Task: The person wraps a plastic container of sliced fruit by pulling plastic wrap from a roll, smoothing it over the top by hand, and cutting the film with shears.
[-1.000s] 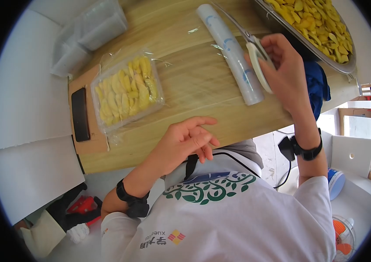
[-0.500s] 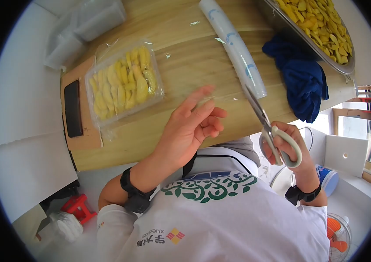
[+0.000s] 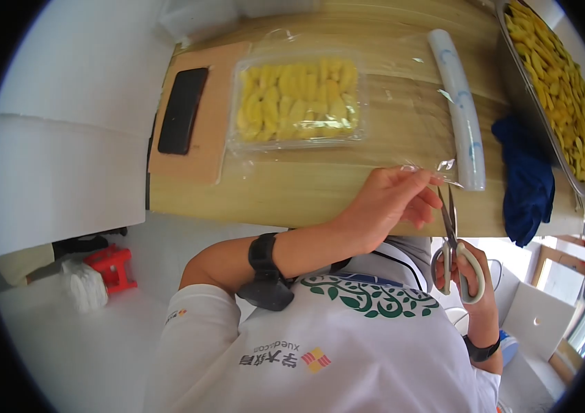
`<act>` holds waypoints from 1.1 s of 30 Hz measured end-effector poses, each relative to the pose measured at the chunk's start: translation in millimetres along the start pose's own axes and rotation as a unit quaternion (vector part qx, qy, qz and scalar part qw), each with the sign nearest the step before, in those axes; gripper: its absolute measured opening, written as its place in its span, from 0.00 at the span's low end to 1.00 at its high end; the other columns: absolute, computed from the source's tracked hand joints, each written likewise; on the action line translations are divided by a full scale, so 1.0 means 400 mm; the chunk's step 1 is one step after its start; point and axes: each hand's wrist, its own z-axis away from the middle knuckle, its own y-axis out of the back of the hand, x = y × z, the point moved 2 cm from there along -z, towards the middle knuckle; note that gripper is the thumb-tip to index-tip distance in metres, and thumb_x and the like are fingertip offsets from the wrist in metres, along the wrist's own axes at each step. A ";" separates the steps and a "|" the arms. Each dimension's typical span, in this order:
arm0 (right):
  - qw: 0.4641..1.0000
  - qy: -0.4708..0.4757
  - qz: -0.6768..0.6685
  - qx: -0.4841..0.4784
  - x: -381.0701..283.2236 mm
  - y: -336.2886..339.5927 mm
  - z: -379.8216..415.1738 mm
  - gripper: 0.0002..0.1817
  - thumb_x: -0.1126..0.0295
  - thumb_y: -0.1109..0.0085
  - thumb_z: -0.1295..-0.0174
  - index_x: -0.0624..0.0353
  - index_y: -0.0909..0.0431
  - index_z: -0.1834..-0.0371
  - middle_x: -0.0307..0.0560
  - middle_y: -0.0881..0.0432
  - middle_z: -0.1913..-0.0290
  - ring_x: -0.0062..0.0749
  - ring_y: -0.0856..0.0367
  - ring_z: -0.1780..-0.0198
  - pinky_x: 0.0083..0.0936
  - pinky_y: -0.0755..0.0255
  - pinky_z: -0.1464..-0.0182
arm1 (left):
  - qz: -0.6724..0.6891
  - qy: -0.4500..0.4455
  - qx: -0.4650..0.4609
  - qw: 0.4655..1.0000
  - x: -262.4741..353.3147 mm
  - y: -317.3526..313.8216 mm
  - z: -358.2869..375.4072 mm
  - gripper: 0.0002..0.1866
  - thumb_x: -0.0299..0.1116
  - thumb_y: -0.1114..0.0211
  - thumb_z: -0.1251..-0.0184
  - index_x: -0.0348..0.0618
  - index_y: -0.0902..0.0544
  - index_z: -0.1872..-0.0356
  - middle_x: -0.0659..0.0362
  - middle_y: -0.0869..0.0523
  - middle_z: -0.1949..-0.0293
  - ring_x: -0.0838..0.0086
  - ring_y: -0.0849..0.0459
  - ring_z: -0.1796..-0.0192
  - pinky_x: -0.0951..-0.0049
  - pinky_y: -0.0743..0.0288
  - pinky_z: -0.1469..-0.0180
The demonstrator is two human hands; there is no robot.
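Observation:
My left hand (image 3: 402, 203) pinches the edge of clear plastic film (image 3: 409, 148) near the table's front edge. The film stretches between a tray of yellow slices (image 3: 299, 100) and a white film roll (image 3: 459, 110). In my right hand (image 3: 468, 275) are scissors (image 3: 449, 234) with pale handles. Their blades are slightly apart and point at the film edge, just right of my left fingertips. Clear film covers the tray.
A black phone (image 3: 183, 110) lies on a brown board (image 3: 218, 117) at the left. At the right are a dark blue cloth (image 3: 528, 186) and a large metal pan (image 3: 547, 113) of yellow slices. Clear containers (image 3: 199, 17) stand at the back left.
The view has shifted, so the table's things appear farther right. My left hand has closed on the film edge. The scissors have come nearer to it, with their blades now apart.

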 end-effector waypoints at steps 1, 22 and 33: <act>1.000 0.016 0.008 0.014 -0.005 -0.001 -0.001 0.27 0.46 0.42 0.27 0.66 0.24 0.58 0.46 0.18 0.71 0.28 0.20 0.73 0.21 0.28 0.69 | 0.000 -0.003 -0.016 1.000 -0.005 0.003 -0.005 0.19 0.42 0.44 0.16 0.34 0.17 0.43 0.55 0.12 0.61 0.78 0.16 0.66 0.76 0.21 0.62; 0.996 -0.044 -0.075 -0.004 -0.055 -0.031 0.029 0.19 0.57 0.42 0.23 0.66 0.22 0.56 0.45 0.17 0.64 0.27 0.14 0.65 0.23 0.19 0.60 | -0.055 0.017 0.019 0.998 0.030 0.004 0.026 0.17 0.36 0.40 0.19 0.34 0.22 0.39 0.50 0.13 0.56 0.75 0.16 0.66 0.74 0.22 0.67; 0.991 -0.056 -0.114 -0.042 -0.073 -0.016 0.021 0.21 0.54 0.41 0.23 0.66 0.23 0.52 0.45 0.17 0.64 0.28 0.13 0.64 0.23 0.19 0.58 | -0.051 -0.035 0.074 0.995 0.025 -0.011 -0.015 0.10 0.36 0.36 0.21 0.38 0.19 0.52 0.53 0.13 0.58 0.77 0.18 0.72 0.77 0.28 0.77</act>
